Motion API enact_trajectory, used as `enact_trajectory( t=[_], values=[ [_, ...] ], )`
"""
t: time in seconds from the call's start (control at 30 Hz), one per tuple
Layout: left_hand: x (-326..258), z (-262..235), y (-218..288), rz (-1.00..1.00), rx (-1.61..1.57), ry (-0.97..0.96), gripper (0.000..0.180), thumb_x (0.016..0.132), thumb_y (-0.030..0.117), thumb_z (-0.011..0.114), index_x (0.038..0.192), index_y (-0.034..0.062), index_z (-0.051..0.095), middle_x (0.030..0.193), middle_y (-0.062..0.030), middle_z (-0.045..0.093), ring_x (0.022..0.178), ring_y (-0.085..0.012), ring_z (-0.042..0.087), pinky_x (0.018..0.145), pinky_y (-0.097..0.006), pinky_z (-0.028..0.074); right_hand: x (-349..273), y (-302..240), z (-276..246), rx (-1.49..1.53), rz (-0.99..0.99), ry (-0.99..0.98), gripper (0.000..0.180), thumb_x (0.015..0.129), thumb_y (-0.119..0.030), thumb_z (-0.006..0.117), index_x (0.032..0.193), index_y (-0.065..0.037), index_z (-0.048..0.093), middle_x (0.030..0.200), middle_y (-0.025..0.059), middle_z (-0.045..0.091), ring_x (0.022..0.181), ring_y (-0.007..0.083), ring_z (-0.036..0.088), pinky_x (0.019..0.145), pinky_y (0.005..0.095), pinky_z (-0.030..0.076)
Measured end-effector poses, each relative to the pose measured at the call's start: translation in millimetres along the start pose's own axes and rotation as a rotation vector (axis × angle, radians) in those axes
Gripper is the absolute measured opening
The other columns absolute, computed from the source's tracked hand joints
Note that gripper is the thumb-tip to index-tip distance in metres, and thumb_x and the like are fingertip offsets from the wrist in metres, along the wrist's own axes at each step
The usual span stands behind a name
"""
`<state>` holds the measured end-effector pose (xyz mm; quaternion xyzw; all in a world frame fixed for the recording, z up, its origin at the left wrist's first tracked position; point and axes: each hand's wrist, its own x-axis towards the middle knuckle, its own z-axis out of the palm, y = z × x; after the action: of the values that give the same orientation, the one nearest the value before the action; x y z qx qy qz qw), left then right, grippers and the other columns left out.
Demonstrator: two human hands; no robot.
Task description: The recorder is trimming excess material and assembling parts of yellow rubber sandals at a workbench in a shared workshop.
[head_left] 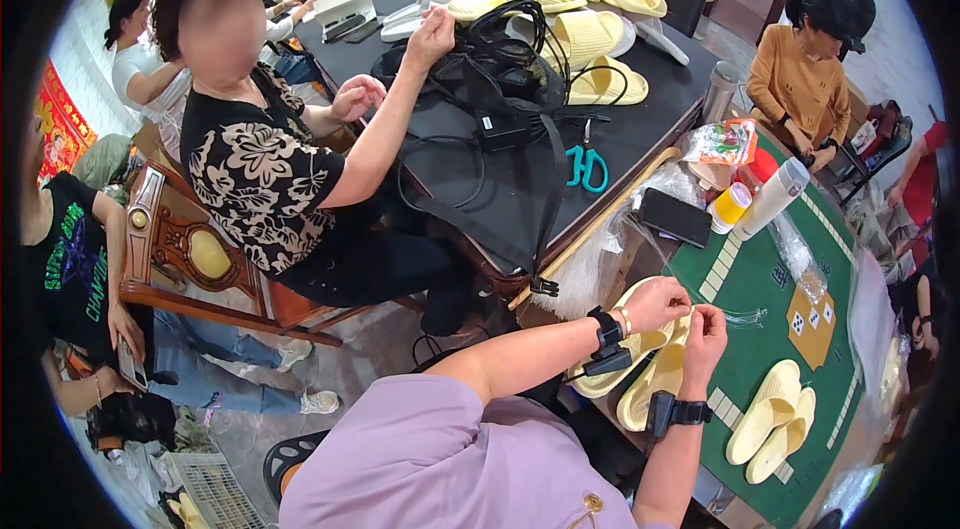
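Observation:
My left hand [655, 304] and my right hand [706, 334] meet fingertip to fingertip above a pair of pale yellow slippers [652, 387]. Both hands are closed in a pinch, and what sits between the fingers is too small to make out. Thin clear strands [742, 318] fan out just right of the fingers over the green table. Below my right hand, a second pair of yellow slippers [765, 424] lies side by side on the green surface. Each of my wrists wears a black strap with a small device.
Beyond my hands lie a black phone [676, 217], a yellow cup [730, 205] and a pale bottle [772, 197]. The dark table [450, 194] bears teal scissors [586, 169], a black bag with cables [505, 79] and piled slippers [585, 34]. A person [265, 139] sits at left.

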<state>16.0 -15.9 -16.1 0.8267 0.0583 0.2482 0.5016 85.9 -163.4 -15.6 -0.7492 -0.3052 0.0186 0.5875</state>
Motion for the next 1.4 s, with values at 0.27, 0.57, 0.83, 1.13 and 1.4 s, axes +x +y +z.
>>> enact_trajectory(
  t=[0.27, 0.57, 0.83, 1.13, 1.4],
  values=[
    [2.4, -0.5, -3.5, 0.013, 0.014, -0.013, 0.015, 0.079, 0.017, 0.068, 0.083, 0.0029, 0.069, 0.079, -0.0118, 0.063, 0.077, -0.0288, 0.061, 0.071, -0.038, 0.049, 1.9, 0.4, 1.7, 0.051, 0.03, 0.02, 0.006, 0.091, -0.003, 0.057, 0.093, -0.001, 0.061, 0.089, 0.0017, 0.06, 0.079, 0.0103, 0.054, 0.071, 0.024, 0.046],
    [7.4, 7.7, -11.4, -0.024, -0.077, -0.055, 0.015, 0.081, 0.018, 0.069, 0.083, 0.0026, 0.069, 0.082, -0.0134, 0.065, 0.079, -0.029, 0.063, 0.072, -0.038, 0.05, 0.8, -3.3, -6.5, -0.02, 0.034, 0.039, 0.007, 0.088, -0.003, 0.06, 0.093, -0.001, 0.064, 0.087, 0.0049, 0.061, 0.079, 0.0124, 0.057, 0.072, 0.027, 0.048],
    [5.3, -5.6, -3.6, -0.02, -0.067, -0.045, 0.016, 0.082, 0.019, 0.068, 0.085, 0.0033, 0.069, 0.085, -0.0107, 0.065, 0.083, -0.0268, 0.063, 0.074, -0.036, 0.05, 4.4, -5.1, 1.3, 0.072, 0.068, 0.03, 0.005, 0.086, -0.002, 0.061, 0.09, 0.001, 0.062, 0.089, 0.0044, 0.061, 0.08, 0.0127, 0.057, 0.072, 0.026, 0.047],
    [5.3, -6.6, -0.7, -0.045, -0.045, -0.036, 0.015, 0.08, 0.017, 0.068, 0.084, 0.0028, 0.069, 0.084, -0.0115, 0.065, 0.083, -0.0279, 0.062, 0.075, -0.037, 0.05, 3.5, -13.2, 2.1, 0.033, 0.025, 0.005, 0.003, 0.086, -0.001, 0.06, 0.088, 0.0, 0.061, 0.088, 0.0035, 0.059, 0.08, 0.012, 0.056, 0.071, 0.0246, 0.046],
    [3.8, -4.9, -4.2, -0.013, -0.029, -0.03, 0.013, 0.079, 0.016, 0.068, 0.084, 0.0035, 0.069, 0.084, -0.0103, 0.064, 0.082, -0.0276, 0.062, 0.074, -0.037, 0.05, 3.8, -12.4, 2.9, -0.026, 0.014, -0.016, 0.004, 0.086, -0.002, 0.061, 0.089, 0.0, 0.062, 0.087, 0.0039, 0.058, 0.078, 0.0129, 0.055, 0.069, 0.0256, 0.046]
  ],
)
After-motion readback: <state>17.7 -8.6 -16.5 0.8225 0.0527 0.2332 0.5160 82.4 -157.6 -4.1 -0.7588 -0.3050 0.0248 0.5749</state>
